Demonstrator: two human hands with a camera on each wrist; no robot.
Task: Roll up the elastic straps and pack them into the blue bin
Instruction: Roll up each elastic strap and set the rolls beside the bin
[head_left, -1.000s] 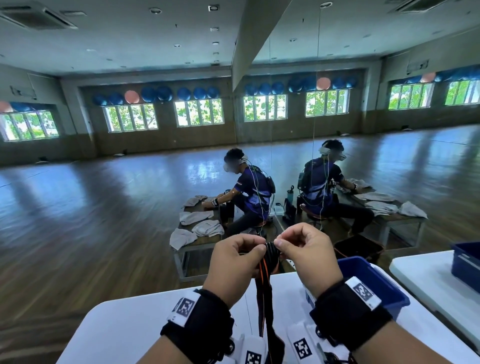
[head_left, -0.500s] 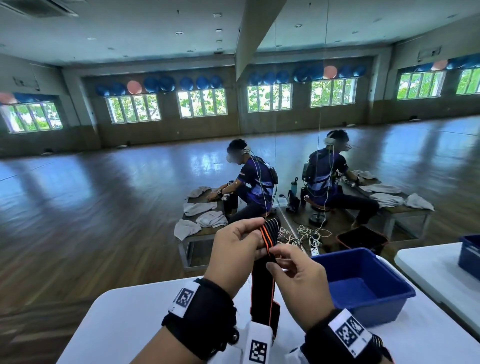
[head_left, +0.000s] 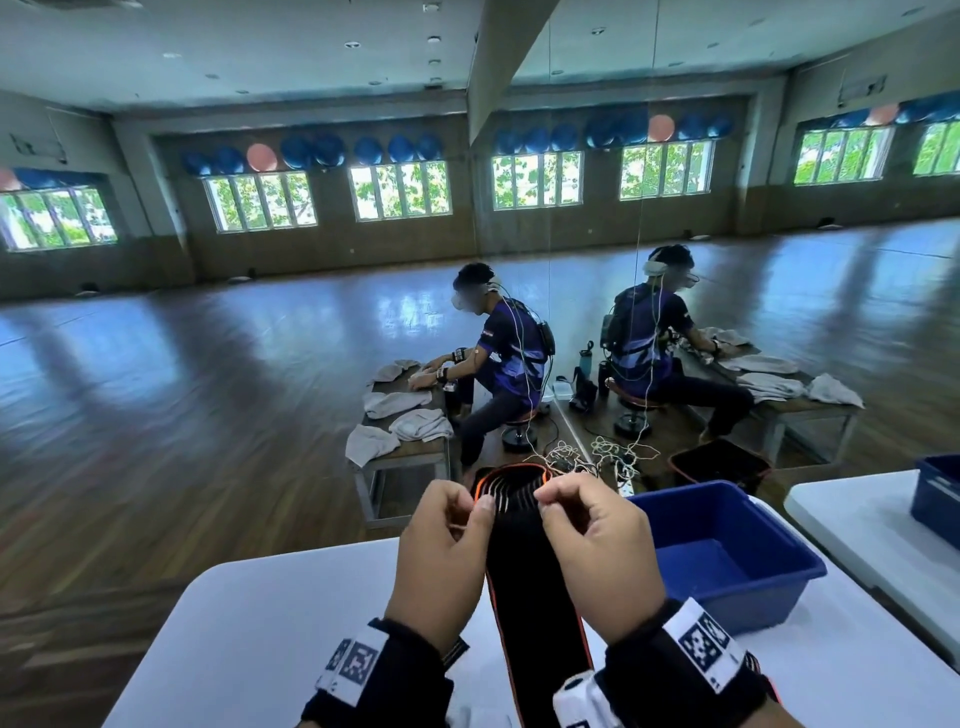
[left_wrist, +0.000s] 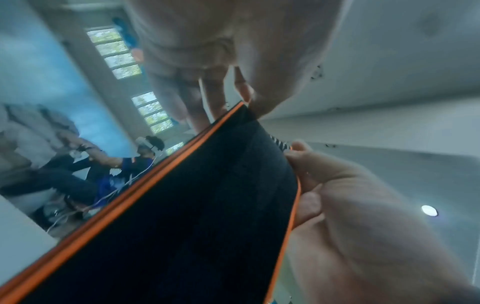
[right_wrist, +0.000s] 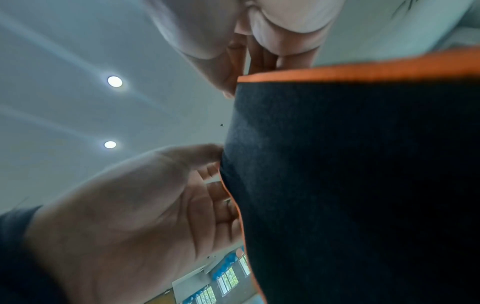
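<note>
A black elastic strap (head_left: 524, 577) with orange edges is held up above the white table (head_left: 249, 639), its flat face toward me. Its top is folded over into several layers. My left hand (head_left: 483, 506) pinches the strap's left edge and my right hand (head_left: 543, 500) pinches the right edge, both at the same height. The strap's tail hangs down between my wrists and out of view. The blue bin (head_left: 737, 587) stands on the table just right of my right hand, and the part of its inside that shows holds nothing. In the left wrist view the left hand (left_wrist: 249, 102) pinches the strap (left_wrist: 194, 205). In the right wrist view the right hand (right_wrist: 233, 86) pinches the strap (right_wrist: 350, 174).
A second white table (head_left: 862, 525) with another blue bin (head_left: 937, 506) stands at the right. Beyond the table's far edge, a person sits at a low bench (head_left: 410, 452) with towels in front of a mirror wall. Cables (head_left: 571, 457) and a black bin (head_left: 719, 465) lie on the wooden floor.
The strap has turned from edge-on to flat toward me. My right hand rose level with the left, and both now pinch opposite edges. The view has dropped and shows more of the bin.
</note>
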